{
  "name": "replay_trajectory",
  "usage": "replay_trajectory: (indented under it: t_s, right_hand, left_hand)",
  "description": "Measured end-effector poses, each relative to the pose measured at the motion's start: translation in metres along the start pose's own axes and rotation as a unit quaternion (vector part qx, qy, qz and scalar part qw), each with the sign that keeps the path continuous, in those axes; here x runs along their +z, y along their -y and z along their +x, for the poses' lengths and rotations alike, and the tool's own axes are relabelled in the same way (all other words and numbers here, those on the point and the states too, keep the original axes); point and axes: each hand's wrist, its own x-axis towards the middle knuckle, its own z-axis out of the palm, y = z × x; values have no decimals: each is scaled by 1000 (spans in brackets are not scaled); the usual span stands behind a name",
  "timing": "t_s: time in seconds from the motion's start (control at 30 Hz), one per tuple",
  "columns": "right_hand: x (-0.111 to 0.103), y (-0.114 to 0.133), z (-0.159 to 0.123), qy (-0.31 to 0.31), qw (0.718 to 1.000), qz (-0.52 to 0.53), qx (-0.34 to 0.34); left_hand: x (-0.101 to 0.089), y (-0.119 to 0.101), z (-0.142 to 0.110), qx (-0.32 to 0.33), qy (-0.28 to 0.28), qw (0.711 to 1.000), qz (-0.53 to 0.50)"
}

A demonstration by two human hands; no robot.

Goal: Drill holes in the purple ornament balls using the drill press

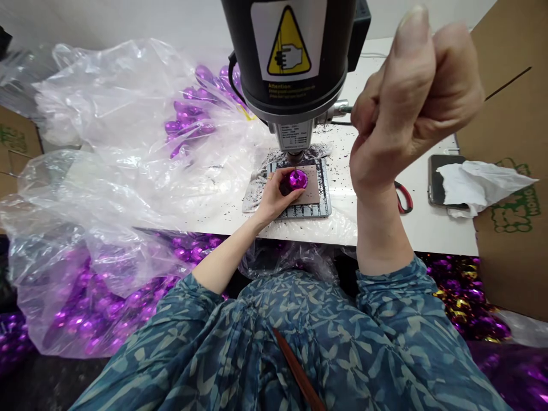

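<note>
Left hand (273, 198) fingers pinch ball (298, 180): likely light, slick, brittle; grip sides, clear of bit. Right hand (413, 108) fingers closed on lever (346, 109).

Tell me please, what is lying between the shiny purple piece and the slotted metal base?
A brown board, under the shiny purple piece and on the slotted metal base, as the head view shows.
</note>
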Motion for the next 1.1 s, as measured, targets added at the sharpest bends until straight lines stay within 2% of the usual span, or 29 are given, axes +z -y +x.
replay_trajectory:
  t_s: [0.17, 0.27, 0.47, 0.63, 0.87, 1.0, 1.1]
  right_hand:
    - [-3, -7, -14, -35, 998, 37, -37]
    - [-9, -15, -20, -22, 997, 54, -48]
    - [-30, -34, -37, -12, 996, 15, -85]
    - [-34, -45, -44, -39, 994, 7, -103]
    - [-39, -50, -50, 0, 988, 0, -157]
    - [-38, -41, -49, -2, 992, -22, -123]
    - [-20, -28, -26, -33, 997, -15, -70]
  left_hand:
    - [0, -3, 0, -12, 8, 1000, -20]
    - [0, -3, -1, -11, 8, 1000, -27]
    - [1, 3, -2, 0, 6, 999, -45]
    - [1, 2, -1, -4, 5, 999, -47]
    - [1, -1, -1, -25, 8, 998, -52]
    - [3, 0, 1, -31, 2, 998, -49]
    - [4, -7, 2, -31, -10, 999, -38]
